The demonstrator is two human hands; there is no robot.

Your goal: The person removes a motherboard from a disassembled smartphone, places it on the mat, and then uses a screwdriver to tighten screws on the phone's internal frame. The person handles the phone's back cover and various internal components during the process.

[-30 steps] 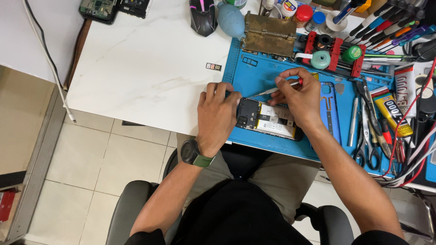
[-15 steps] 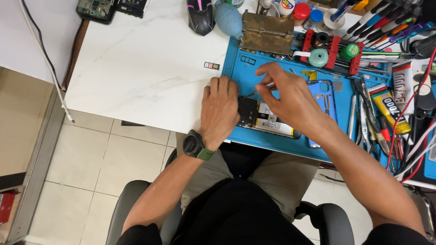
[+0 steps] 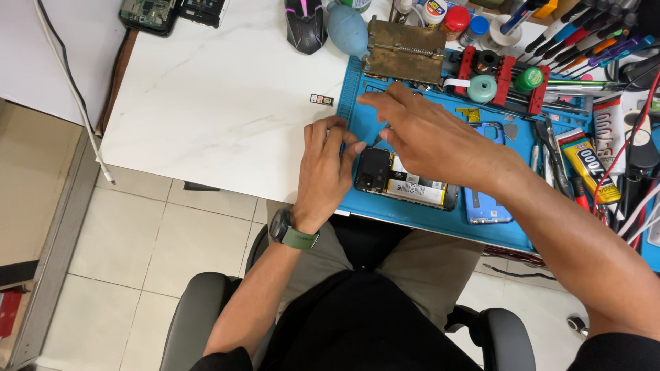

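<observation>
Left hand point(image 3: 328, 167): fingers curled, pressing on the left end of the opened phone point(image 3: 405, 182).
Right hand point(image 3: 430, 134): fingers spread and extended, reaching across the blue mat point(image 3: 426, 213) toward its far left corner, holding nothing visible.
Phone: lies back-open on the mat, near the surface's point(image 3: 220, 110) front edge.
Nearby: a blue phone cover point(image 3: 487, 206) just right of the phone; a metal block point(image 3: 405, 51) at the mat's far edge.

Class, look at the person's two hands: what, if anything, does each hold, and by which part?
Left hand rests at the left end of the opened black phone, steadying it. Right hand reaches across the blue mat, seemingly holding nothing.
</observation>
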